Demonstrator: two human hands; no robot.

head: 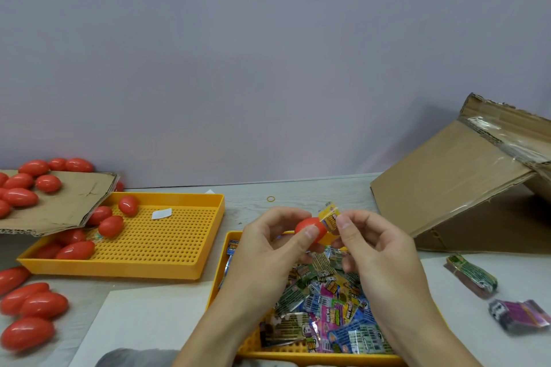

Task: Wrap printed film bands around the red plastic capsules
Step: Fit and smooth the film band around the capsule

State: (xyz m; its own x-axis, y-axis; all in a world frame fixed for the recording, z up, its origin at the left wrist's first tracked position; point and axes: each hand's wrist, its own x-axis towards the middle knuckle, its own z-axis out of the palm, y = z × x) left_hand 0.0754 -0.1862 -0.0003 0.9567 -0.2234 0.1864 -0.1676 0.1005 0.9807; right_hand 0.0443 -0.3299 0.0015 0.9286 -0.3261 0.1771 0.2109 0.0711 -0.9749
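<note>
Banding step in hand: left hand (269, 240) grips a red capsule (310, 228), fingers curled round it, held above the near yellow tray (222, 272). Right hand (365, 243) pinches a yellow printed film band (330, 218) at the capsule's right tip, just started over it. Next move likely calls for sliding the band toward the capsule's middle without creasing. Capsule: smooth, glossy, egg-shaped. Loose bands (325, 310) heaped in the tray; bare capsules (32, 307) on the counter (298, 197), left.
</note>
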